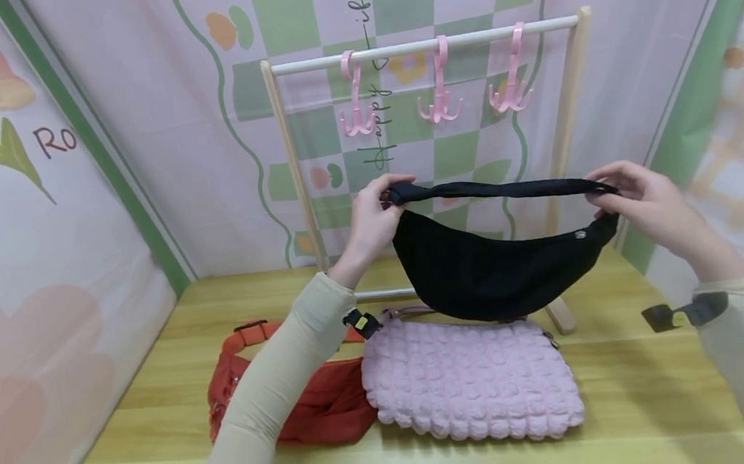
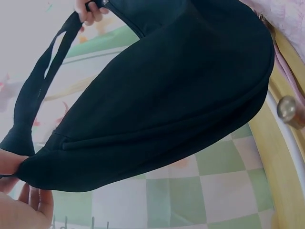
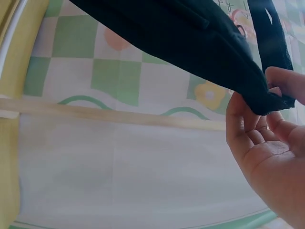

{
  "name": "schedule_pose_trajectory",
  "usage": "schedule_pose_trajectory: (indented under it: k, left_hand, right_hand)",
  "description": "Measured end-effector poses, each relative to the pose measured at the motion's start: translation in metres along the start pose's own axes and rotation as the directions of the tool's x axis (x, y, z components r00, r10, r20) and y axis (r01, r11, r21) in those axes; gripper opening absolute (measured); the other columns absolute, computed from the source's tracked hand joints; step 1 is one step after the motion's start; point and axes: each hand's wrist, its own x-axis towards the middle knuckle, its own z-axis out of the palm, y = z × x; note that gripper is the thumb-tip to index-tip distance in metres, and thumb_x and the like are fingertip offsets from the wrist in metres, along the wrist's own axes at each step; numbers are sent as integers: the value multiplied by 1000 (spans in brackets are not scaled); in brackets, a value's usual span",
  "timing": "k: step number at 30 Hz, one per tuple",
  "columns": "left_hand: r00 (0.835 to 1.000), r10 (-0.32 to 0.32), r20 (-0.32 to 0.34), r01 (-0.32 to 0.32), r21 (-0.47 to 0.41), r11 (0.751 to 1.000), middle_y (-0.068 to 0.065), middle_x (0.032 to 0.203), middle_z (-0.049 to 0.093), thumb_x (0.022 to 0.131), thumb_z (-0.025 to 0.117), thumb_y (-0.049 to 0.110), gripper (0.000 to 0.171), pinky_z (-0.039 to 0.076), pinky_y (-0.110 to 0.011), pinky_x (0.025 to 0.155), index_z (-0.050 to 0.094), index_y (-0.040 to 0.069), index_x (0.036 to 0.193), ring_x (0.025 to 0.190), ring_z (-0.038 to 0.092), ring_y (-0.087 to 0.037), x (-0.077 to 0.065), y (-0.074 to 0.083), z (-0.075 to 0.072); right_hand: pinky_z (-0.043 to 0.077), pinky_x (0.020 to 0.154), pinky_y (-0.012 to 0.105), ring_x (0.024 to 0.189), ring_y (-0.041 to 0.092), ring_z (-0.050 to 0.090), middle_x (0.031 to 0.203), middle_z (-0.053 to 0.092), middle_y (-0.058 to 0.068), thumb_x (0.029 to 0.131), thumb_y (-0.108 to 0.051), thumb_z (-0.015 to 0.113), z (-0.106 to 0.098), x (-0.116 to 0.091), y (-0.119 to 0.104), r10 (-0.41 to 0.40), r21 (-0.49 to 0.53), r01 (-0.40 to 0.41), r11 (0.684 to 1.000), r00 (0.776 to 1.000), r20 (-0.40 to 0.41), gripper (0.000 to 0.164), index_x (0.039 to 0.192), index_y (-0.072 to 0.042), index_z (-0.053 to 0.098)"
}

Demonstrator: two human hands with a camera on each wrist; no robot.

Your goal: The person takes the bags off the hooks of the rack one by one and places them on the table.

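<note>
A black crescent-shaped bag (image 1: 493, 273) hangs in the air between both hands, its strap (image 1: 500, 190) stretched across above its body. My left hand (image 1: 373, 214) grips the bag's left end where the strap joins; in the left wrist view its thumb and fingers pinch the dark fabric. At the other end, my right hand (image 1: 648, 203) pinches the bag's right tip, and the right wrist view shows thumb and curled fingers round that corner (image 3: 264, 102). The bag's lower edge overlaps the top of a pink puffy quilted bag (image 1: 472, 381) in the head view.
Behind the black bag stands a wooden rack with a white rail (image 1: 397, 51), bearing three pink hooks (image 1: 442, 103). An orange-red bag (image 1: 326, 403) lies on the wooden table (image 1: 145, 432), partly hidden by the left sleeve. Printed curtains (image 1: 83, 233) enclose the table.
</note>
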Motion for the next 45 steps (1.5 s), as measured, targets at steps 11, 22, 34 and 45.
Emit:
schedule_pose_trajectory:
  k: [11,22,34,45]
  left_hand:
    - [998,-65,14,66,-72,995,-1,117,63,94,57,9,31,44,-24,64,65,25,119,81,57,-15,0,-3,4]
    - [995,-99,8,99,-230,968,-12,96,70,97,52,13,25,44,-27,90,64,12,119,98,63,-23,-2,-5,12]
    - [989,-123,82,143,-307,941,-21,103,66,101,44,16,28,41,-25,100,60,4,120,111,58,-22,-9,3,12]
    - [987,-147,68,162,-371,914,-12,98,69,100,48,22,26,41,-27,101,64,12,117,106,60,-15,-9,-8,19]
  right_hand:
    - [48,66,11,74,3,63,86,63,-10,92,6,52,-2,-3,6,-82,144,82,986,997,-7,34,122,-11,56]
    - [50,69,11,83,-2,64,88,69,-12,98,-11,49,3,-4,9,-1,188,-2,982,1000,13,13,109,-14,56]
    - [54,68,16,85,-1,66,90,68,-10,99,-26,47,3,-8,13,71,166,-77,983,997,38,20,107,-14,62]
    - [54,65,17,84,1,65,90,68,-8,98,-20,50,-2,-13,23,91,291,-100,951,995,47,19,107,-17,66]
